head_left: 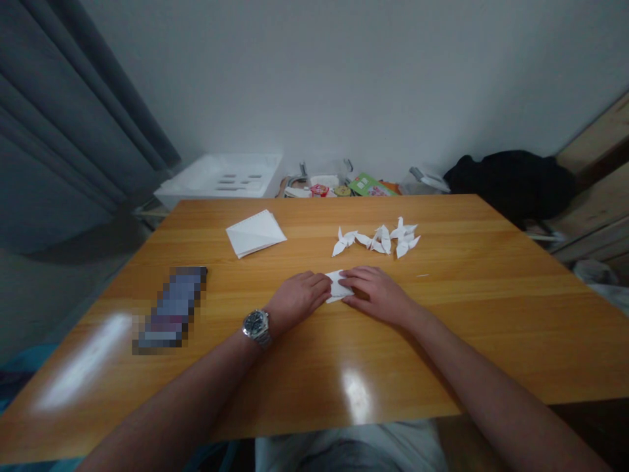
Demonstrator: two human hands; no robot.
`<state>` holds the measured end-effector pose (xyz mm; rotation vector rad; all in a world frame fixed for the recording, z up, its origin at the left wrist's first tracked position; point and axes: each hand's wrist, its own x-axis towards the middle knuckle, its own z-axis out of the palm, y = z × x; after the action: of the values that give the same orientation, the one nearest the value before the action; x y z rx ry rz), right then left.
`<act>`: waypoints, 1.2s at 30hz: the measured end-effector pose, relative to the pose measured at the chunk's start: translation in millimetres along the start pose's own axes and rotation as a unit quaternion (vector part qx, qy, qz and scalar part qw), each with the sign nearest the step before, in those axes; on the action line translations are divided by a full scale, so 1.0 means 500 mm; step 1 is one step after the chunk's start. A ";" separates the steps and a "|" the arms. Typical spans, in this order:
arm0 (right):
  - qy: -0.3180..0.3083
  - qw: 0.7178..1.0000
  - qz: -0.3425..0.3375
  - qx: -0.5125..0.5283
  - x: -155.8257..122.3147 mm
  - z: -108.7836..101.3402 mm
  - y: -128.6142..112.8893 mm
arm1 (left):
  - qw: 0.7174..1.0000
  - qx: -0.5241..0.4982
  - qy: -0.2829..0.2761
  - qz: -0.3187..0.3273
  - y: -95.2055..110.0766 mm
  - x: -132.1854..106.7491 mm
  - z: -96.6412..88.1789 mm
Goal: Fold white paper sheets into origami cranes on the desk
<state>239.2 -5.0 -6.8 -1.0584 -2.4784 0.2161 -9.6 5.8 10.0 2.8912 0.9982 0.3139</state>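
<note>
A small folded piece of white paper (338,286) lies on the wooden table, between my two hands. My left hand (302,295), with a metal watch (256,326) on its wrist, holds the left edge of the paper with its fingers close together. From the other side my right hand (376,292) grips the paper's right part, fingertips on top and thumb at the near edge. Just beyond the hands stand several folded white paper cranes (378,239) in a loose row. A stack of white paper sheets (255,234) rests at the back left.
A phone (173,308), blurred out, lies on the left of the table (491,314). Behind the table's far edge are a white plastic tray (221,174), a green booklet (368,185) and other small items. A black cloth-like heap (511,183) is at the right.
</note>
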 end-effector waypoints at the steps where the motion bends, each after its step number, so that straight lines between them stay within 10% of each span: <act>1: 0.009 1.000 -0.001 0.005 0.001 0.002 -0.003 | 1.000 0.002 -0.002 -0.006 0.002 0.001 -0.001; 36: 0.036 0.995 0.030 0.084 0.015 0.013 -0.020 | 0.970 -0.168 0.100 -0.142 0.011 0.018 0.026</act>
<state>225.5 -6.4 -7.3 -1.0509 -2.3203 0.3916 3.5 7.2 -0.2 2.4125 1.2320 0.6878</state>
